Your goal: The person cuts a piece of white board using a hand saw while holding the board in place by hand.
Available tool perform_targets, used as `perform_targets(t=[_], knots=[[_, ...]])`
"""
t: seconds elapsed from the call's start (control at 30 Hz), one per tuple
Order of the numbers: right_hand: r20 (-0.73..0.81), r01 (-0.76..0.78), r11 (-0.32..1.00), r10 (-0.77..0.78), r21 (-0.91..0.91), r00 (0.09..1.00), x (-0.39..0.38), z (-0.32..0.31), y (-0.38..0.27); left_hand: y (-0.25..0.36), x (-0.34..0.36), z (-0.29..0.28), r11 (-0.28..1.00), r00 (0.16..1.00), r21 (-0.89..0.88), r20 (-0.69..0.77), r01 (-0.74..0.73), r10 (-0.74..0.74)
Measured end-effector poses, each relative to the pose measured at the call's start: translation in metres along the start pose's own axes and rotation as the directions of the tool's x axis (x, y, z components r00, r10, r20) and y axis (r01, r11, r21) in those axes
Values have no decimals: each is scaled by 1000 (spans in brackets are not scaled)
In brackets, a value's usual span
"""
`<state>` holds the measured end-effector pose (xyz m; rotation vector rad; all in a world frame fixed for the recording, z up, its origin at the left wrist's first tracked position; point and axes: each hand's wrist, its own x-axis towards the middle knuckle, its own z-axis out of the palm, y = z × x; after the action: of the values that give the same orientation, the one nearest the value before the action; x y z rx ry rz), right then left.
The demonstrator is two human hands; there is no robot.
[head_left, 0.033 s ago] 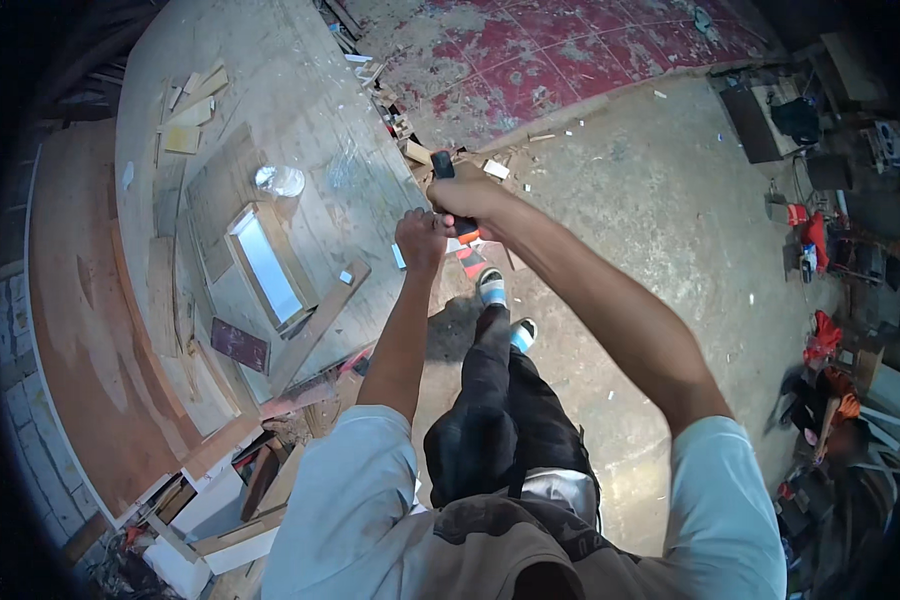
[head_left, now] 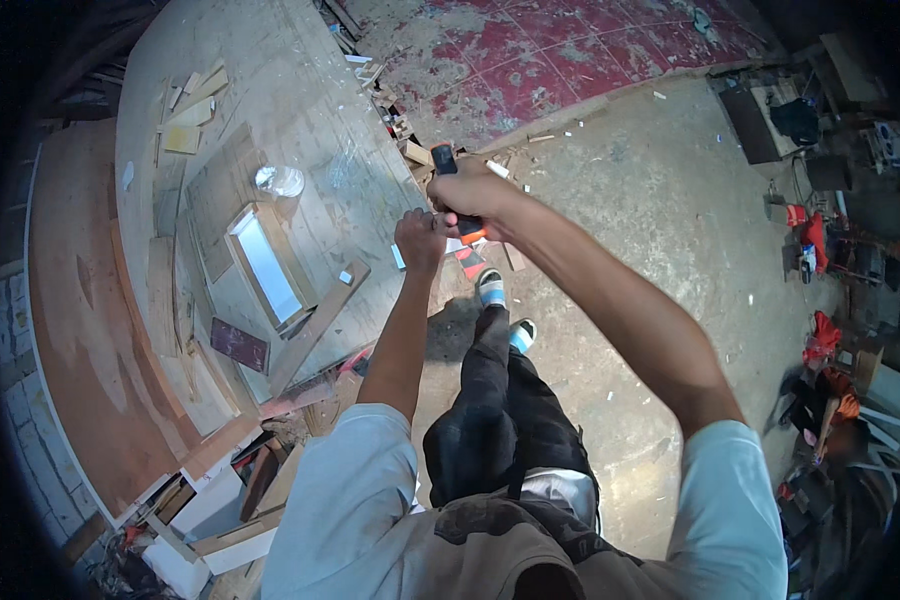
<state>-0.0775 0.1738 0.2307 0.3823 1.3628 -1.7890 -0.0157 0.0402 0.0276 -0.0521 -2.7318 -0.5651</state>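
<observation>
Right hand (head_left: pixel 475 195) is clamped around a small black and orange tool (head_left: pixel 448 165), whose dark end sticks up past the knuckles while an orange bit shows below the palm; what kind of tool it is I cannot tell from this height. Left hand (head_left: pixel 420 238) sits just beside it, curled into a fist, though whether it grips anything is hidden. Both hands are held out over the edge of a big pale workbench (head_left: pixel 270 90), above the concrete floor (head_left: pixel 650 220). On the bench lie a framed glass panel (head_left: pixel 266 265), a clear plastic cup (head_left: pixel 279 181), a long wooden strip (head_left: pixel 318 325) and scattered offcuts (head_left: pixel 185 115). Blue sandals (head_left: pixel 492 290) show below the hands.
</observation>
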Motion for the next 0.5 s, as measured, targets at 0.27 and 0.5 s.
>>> perform_targets(t=[0.27, 0.5], knots=[[18, 43, 985, -40, -167, 999, -55, 4, -17, -7, 0, 1, 955, 979, -256, -96, 149, -179], [-64, 33, 999, -32, 19, 997, 84, -22, 75, -12, -7, 14, 999, 999, 32, 10, -35, 35]])
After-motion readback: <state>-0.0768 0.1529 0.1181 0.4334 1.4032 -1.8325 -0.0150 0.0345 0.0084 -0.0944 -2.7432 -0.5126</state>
